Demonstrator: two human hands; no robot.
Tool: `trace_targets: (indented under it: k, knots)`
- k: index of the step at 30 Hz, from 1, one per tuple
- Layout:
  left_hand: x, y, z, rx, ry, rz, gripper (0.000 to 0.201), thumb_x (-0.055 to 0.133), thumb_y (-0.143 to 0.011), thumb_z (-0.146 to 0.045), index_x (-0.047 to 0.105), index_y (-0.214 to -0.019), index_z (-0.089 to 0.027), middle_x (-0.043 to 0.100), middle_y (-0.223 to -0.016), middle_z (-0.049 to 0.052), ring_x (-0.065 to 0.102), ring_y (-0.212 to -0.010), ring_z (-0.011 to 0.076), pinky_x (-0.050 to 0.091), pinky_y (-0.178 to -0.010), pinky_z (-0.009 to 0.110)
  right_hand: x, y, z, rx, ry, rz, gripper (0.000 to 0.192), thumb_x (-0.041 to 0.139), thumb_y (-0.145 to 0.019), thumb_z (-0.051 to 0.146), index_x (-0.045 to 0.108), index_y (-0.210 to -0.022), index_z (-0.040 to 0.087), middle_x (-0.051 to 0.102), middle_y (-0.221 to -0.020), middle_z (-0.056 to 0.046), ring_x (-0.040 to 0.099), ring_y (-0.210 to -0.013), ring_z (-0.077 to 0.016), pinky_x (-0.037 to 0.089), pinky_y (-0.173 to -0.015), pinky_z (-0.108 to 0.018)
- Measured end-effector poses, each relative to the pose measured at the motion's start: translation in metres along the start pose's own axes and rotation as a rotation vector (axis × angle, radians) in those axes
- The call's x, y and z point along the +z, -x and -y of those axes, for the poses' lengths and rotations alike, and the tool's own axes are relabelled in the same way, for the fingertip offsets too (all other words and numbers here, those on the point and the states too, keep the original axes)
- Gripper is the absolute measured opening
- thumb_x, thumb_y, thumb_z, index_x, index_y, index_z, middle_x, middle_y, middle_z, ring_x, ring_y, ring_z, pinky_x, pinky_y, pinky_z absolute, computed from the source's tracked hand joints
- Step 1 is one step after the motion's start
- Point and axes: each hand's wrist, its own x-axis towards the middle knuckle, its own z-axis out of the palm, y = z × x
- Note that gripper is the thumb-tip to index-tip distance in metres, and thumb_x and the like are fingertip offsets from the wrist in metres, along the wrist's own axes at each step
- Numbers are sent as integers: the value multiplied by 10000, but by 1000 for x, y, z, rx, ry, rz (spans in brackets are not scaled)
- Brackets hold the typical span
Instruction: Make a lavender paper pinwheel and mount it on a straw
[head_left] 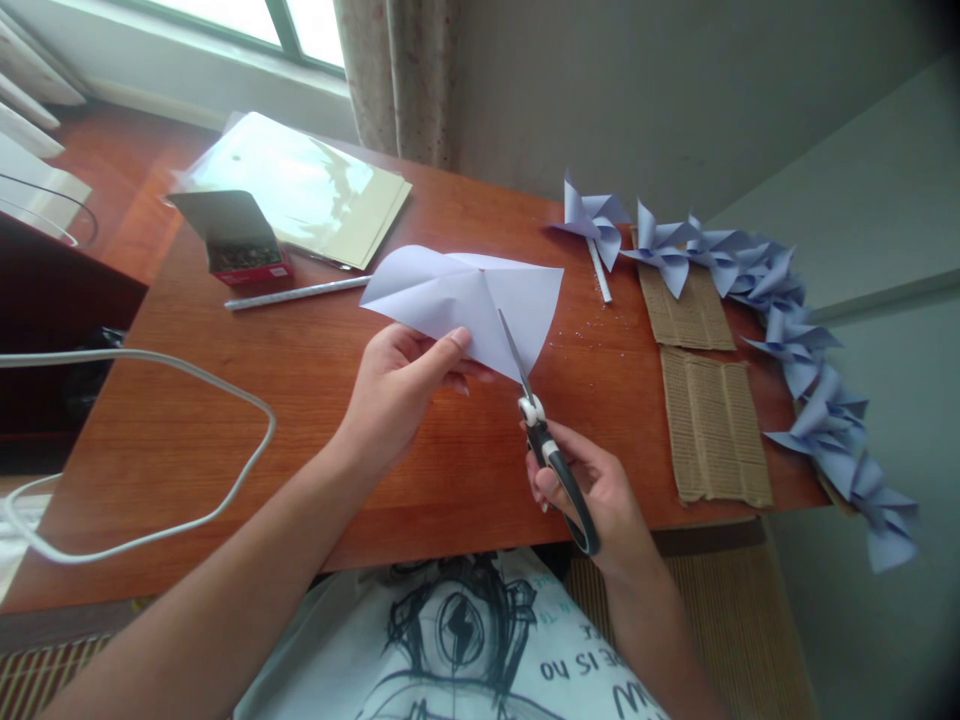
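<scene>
Pinching the lower edge of a folded sheet of pale lilac paper [457, 295], the left hand [397, 390] has its thumb on top and its fingers curled beneath, clamped on the sheet and holding it just above the wooden table [315, 400]. The right hand [592, 490] grips a pair of scissors [551, 455] with black handles and a white pivot — fingers wrapped through and around the loops, closed on them. The blades point up and away from the person, reaching into the paper's lower right part; whether they are parted or shut cannot be told.

Behind the paper, a small open box [240, 240] with a red base stands on the table, with dark small items inside; any printing on it is too small to read. Just beyond the box lies a stack of cream sheets [315, 195] under glossy plastic, and in front of it a thin white stick [296, 293]. To the right, a row of finished lilac pinwheels [787, 320] curves along the table edge, beside two pieces of corrugated cardboard [709, 420]. A white cable [187, 400] loops across the left side.

On the person's lap, a white printed cloth [480, 640] shows a black line drawing with a lightning bolt — the lettering is upside down, and only "IS no" can be read.
</scene>
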Motion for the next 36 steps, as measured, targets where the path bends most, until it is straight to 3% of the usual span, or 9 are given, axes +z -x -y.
trace_targets:
  k: [9, 23, 31, 36]
  knots:
    - [0, 1, -2, -27, -18, -11, 218, 782, -787, -330, 705, -846, -135, 776, -780, 84, 742, -696, 195, 496, -560, 228, 4, 2, 4, 49, -26, -35, 588, 862, -734, 446, 692, -1233, 186, 595, -783, -2, 487, -627, -105, 417, -532, -234]
    - [0, 1, -3, -7, 20, -14, 162, 780, -763, -280, 706, -766, -136, 700, -665, 28, 657, -619, 149, 503, -591, 234, 0, 1, -2, 19, 21, -38, 532, 864, -745, 415, 712, -1202, 188, 619, -796, -8, 495, -609, -103, 453, -532, -234]
    - [-1, 1, 0, -21, 112, -14, 186, 794, -757, -307, 700, -826, -161, 690, -752, 5, 633, -663, 144, 521, -594, 228, -5, -1, -10, -32, 146, -35, 498, 852, -772, 369, 722, -1228, 217, 650, -833, -14, 535, -653, -111, 501, -595, -238]
    - [-2, 0, 4, -14, 23, -65, 269, 839, -725, -323, 739, -905, -149, 738, -855, 37, 652, -719, 158, 515, -620, 234, -3, 0, -10, -10, 111, -14, 489, 838, -788, 378, 697, -1222, 204, 635, -809, -5, 534, -630, -108, 504, -575, -235]
